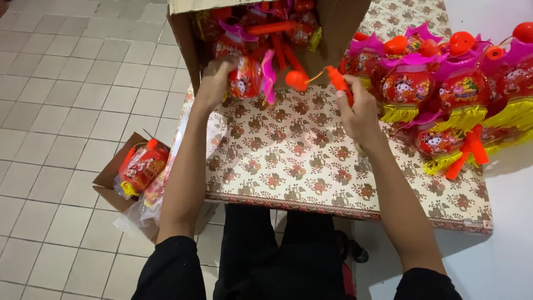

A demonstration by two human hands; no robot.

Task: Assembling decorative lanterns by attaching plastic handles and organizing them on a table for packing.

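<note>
My left hand (214, 83) grips a red toy lantern (248, 78) with a pink frill, held at the mouth of a cardboard box (338, 28) lying on its side. My right hand (358, 111) holds that lantern's orange stick handle (338, 80), whose round orange knob (297, 80) hangs between the two hands. Inside the box lie several more red lanterns and orange sticks (272, 28). Both hands hover over the floral-patterned tabletop (288, 161).
A row of several red and pink lanterns with yellow tassels (444, 89) stands on the table at the right. On the tiled floor at the left, a small open carton (111, 183) holds bagged lanterns (141, 169). My dark-trousered legs are under the table.
</note>
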